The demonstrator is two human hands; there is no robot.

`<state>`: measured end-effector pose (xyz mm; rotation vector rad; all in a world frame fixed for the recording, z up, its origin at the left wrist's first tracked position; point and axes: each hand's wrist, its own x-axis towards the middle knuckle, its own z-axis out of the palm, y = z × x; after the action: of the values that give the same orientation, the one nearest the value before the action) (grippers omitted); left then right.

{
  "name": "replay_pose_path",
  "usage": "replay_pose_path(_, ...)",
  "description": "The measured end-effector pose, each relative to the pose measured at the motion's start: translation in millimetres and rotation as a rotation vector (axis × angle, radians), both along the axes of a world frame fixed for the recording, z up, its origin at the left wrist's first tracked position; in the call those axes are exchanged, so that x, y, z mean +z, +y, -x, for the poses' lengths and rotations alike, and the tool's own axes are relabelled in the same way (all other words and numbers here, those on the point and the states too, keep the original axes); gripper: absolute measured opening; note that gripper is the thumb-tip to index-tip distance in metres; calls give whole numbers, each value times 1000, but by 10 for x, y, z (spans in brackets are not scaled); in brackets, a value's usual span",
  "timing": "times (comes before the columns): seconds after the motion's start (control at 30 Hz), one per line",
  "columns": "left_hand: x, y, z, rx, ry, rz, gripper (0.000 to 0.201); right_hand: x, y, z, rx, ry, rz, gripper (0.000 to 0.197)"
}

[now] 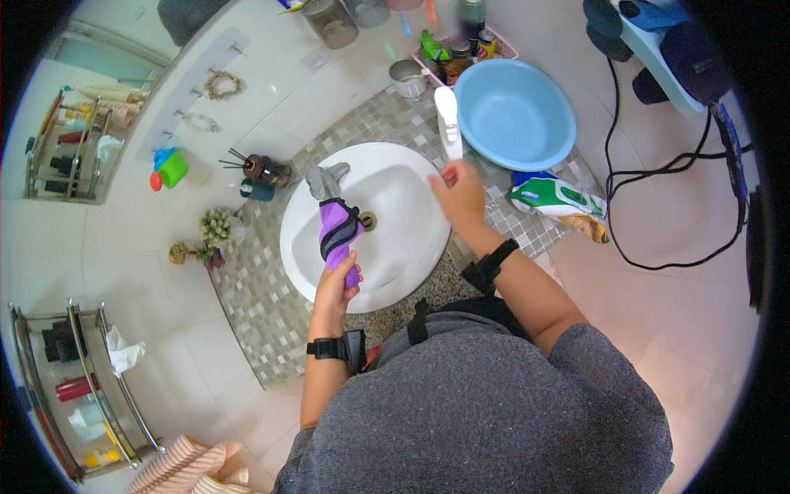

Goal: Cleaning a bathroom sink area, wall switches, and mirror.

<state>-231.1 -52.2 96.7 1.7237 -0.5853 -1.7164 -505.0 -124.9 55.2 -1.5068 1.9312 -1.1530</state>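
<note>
My left hand point(336, 284) is closed round one end of a soft purple and black fabric piece point(337, 235), holding it over the white oval washbasin point(395, 288). Its far end lies against the grey faucet point(327, 179), close to the drain point(368, 221). At the basin's right rim, my right hand point(461, 198) has its fingers curled at the lower end of a white long-handled tool with a rounded head point(447, 115). The tool points away from me, beside a light blue plastic basin point(518, 115). Its underside is hidden.
A green and white soft pack point(559, 202) lies right of the washbasin on the mosaic counter point(255, 288). Behind stand a metal cup point(407, 78) and a pink tray point(506, 51) of small items. A hair dryer cord point(629, 263) hangs at right; a reed diffuser point(267, 170) stands left.
</note>
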Motion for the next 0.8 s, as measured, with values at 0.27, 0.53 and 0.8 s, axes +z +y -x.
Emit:
replay_pose_path(0.27, -6, 182, -216, 116, 20, 5, 33, 274, -592, 252, -160, -230, 5, 34)
replay_pose_path(0.53, -158, 507, -569, 308, 111, 73, 35, 1071, -366, -296, 298, -407, 3, 27)
replay_pose_path(0.8, -484, 803, -764, 576, 377, 52, 33, 1748, -280, -1368, 844, -632, -271, 39)
